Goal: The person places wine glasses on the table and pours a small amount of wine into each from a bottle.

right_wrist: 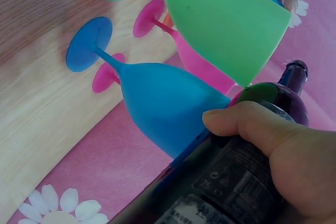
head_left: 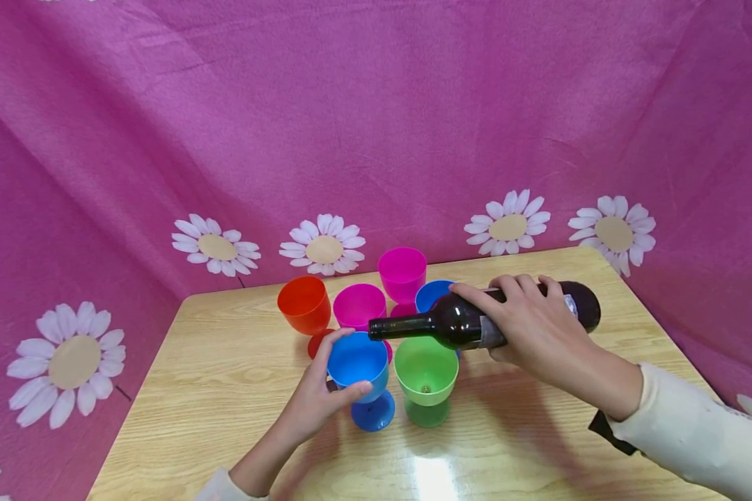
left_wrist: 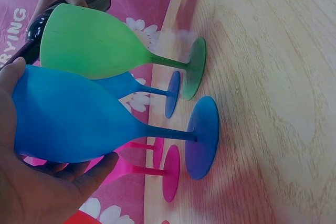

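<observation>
My left hand [head_left: 310, 407] curls round the bowl of a blue goblet [head_left: 358, 358], whose foot stands on the table. In my right hand [head_left: 535, 330] is a dark glass wine bottle [head_left: 460, 321], gripped by its body and tipped almost level, neck pointing left. Its mouth lies over the held goblet's right rim in the head view; no liquid stream is visible. Just right of that goblet stands a green goblet [head_left: 426, 372], under the bottle's shoulder, with a small drop or speck inside. The bottle partly covers a second blue goblet [right_wrist: 168, 103] behind.
Behind the held goblet are an orange-red goblet [head_left: 303, 306] and two pink goblets, one nearer [head_left: 358, 305] and one farther back [head_left: 403, 273]. All stand close together on the wood-grain table [head_left: 225, 376]. A pink flowered cloth [head_left: 376, 139] hangs along the back and sides.
</observation>
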`<control>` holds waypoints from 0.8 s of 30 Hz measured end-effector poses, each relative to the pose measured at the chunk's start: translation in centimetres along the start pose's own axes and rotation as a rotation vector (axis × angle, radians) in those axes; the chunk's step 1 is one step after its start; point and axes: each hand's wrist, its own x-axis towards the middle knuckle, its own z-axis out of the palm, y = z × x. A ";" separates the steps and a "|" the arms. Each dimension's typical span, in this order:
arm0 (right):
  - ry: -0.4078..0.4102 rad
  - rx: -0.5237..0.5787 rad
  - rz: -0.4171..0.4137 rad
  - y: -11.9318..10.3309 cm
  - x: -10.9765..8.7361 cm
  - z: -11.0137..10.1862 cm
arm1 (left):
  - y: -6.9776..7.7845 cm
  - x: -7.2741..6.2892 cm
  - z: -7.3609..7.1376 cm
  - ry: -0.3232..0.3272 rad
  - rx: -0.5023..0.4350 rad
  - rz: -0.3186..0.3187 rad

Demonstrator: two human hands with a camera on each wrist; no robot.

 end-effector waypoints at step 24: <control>-0.001 -0.054 -0.020 -0.4 0.3 -0.3 | 0.0 0.0 0.0 0.002 -0.003 0.002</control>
